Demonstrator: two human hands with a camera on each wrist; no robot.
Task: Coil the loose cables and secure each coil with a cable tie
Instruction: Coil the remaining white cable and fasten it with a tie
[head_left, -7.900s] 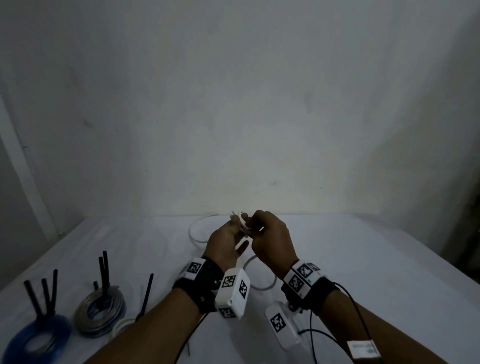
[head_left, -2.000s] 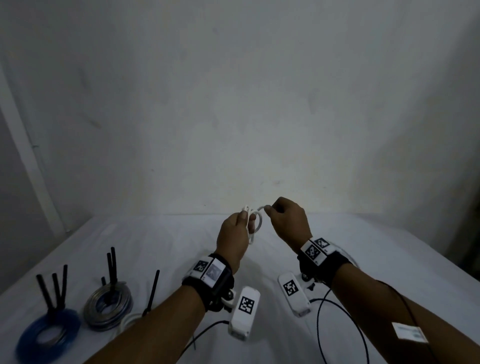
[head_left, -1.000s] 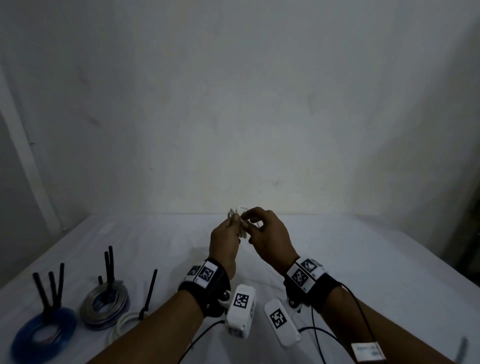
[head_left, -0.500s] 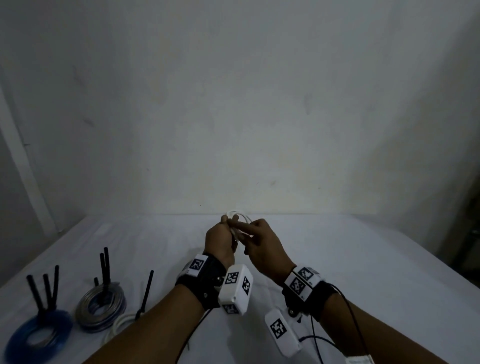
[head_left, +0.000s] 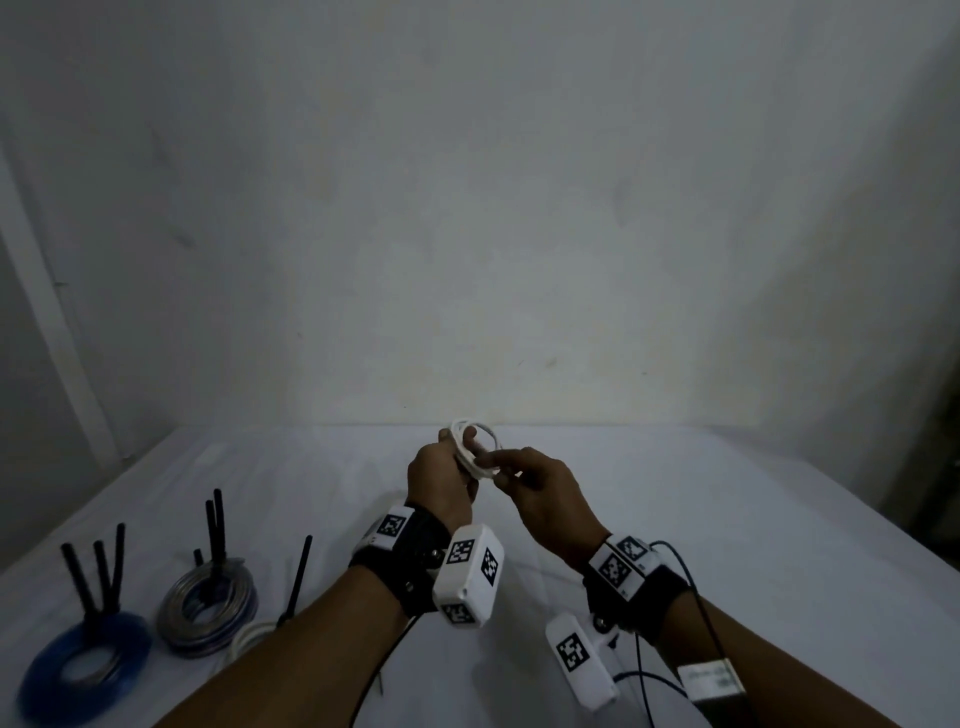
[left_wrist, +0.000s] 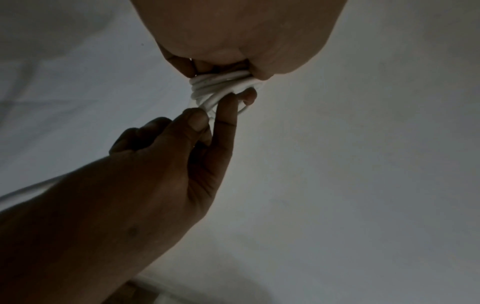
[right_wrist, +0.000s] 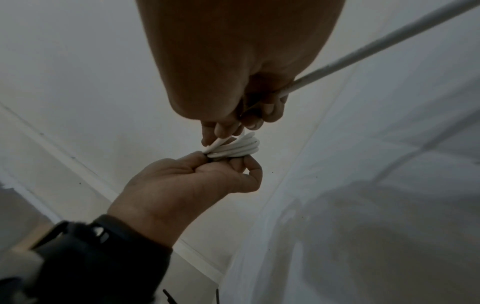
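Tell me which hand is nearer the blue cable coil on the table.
Left. The left hand, gripping the white cable coil, is up at centre, on the same side as the blue cable coil lying far left; the right hand is further right.

The left hand (head_left: 440, 480) and right hand (head_left: 540, 496) meet above the middle of the table (head_left: 727, 519), the cable coil (head_left: 475, 449) between them. A loose cable length (right_wrist: 376, 47) leads away from the right hand. At the table's near left three tied coils lie in a row: one (head_left: 83, 660) leftmost, another (head_left: 210, 608) beside it, the third (head_left: 254, 636) nearest the left forearm, each with cable ties (head_left: 215, 540) standing up.
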